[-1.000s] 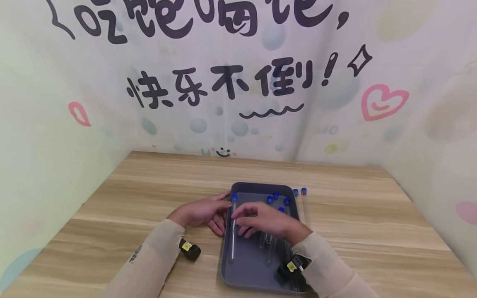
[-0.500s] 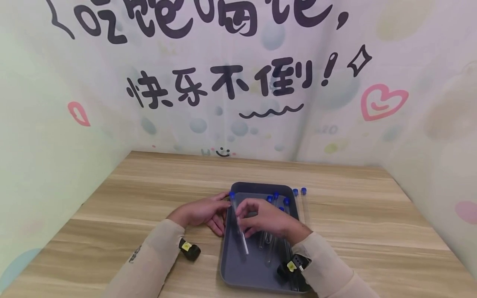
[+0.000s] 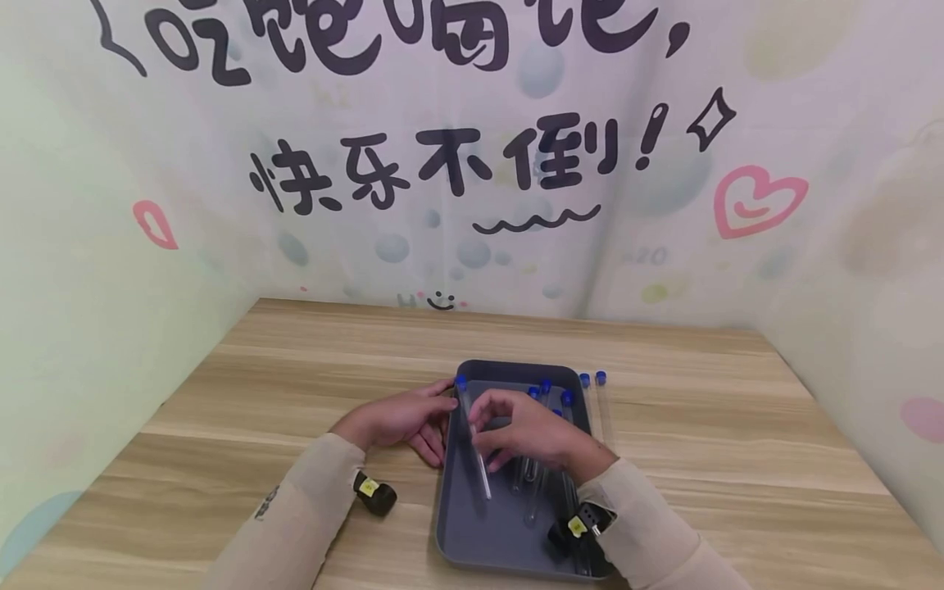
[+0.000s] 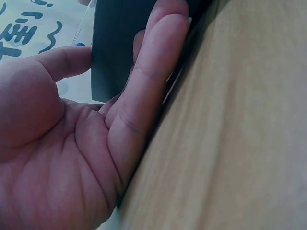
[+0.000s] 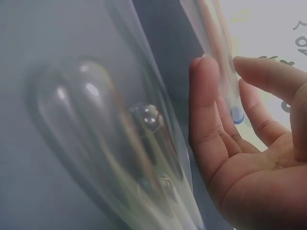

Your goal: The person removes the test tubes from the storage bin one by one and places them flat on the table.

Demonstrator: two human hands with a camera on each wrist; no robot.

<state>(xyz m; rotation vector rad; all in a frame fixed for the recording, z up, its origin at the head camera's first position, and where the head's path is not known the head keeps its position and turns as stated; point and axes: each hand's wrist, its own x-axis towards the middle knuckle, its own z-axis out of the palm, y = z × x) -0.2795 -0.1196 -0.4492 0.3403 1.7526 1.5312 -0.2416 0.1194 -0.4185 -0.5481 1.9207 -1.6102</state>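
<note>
On wood table [image 3: 310, 385]: tray [image 3: 472, 537].

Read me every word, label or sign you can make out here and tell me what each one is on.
"快乐不倒!" on the wall backdrop, in large black brush letters.
Top line of the wall backdrop: large black characters cut off by the frame edge, not fully readable.
Small pale marks, maybe "20", on the wall backdrop: too faint to be sure.
Yellow stickers on the wrist cameras: too small to read.
Test tubes and tray: no text visible.
</note>
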